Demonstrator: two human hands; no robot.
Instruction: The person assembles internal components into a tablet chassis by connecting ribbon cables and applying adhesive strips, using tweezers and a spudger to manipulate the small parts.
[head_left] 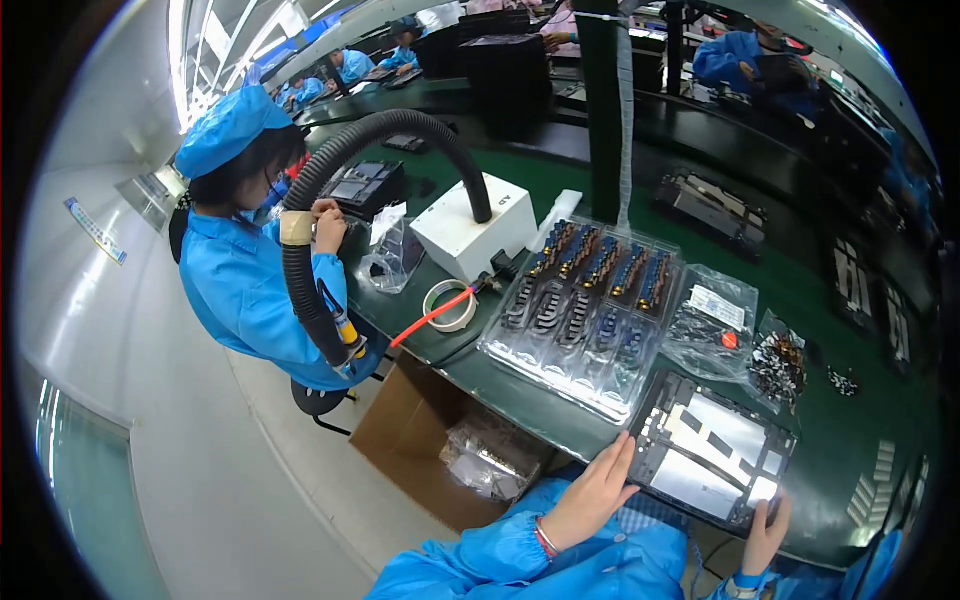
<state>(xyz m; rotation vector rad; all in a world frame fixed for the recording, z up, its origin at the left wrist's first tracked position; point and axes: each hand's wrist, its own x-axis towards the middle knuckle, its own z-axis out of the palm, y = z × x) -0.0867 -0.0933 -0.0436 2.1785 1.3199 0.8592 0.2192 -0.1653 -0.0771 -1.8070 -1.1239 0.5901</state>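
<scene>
An opened tablet [700, 485] lies at the bench's near edge, its silvery inside with dark and pale strips facing up. My left hand [590, 492] grips its left side, fingertips along the dark frame. At the near right corner, my right hand [766, 536] holds the frame between thumb and fingers; part of that grip is hidden. Just beyond the tablet stands a clear plastic tray [600, 385] with rows of small dark and orange-tinted parts. To its right are a clear bag with a white label [712, 312] and an open bag of small parts [778, 362].
A white box [476, 228] with a black flexible hose [390, 120] stands at the far left, beside a tape roll [449, 306]. A cardboard box [430, 440] sits below the bench edge. A co-worker in blue [250, 250] works at left. More device panels [712, 215] lie farther back.
</scene>
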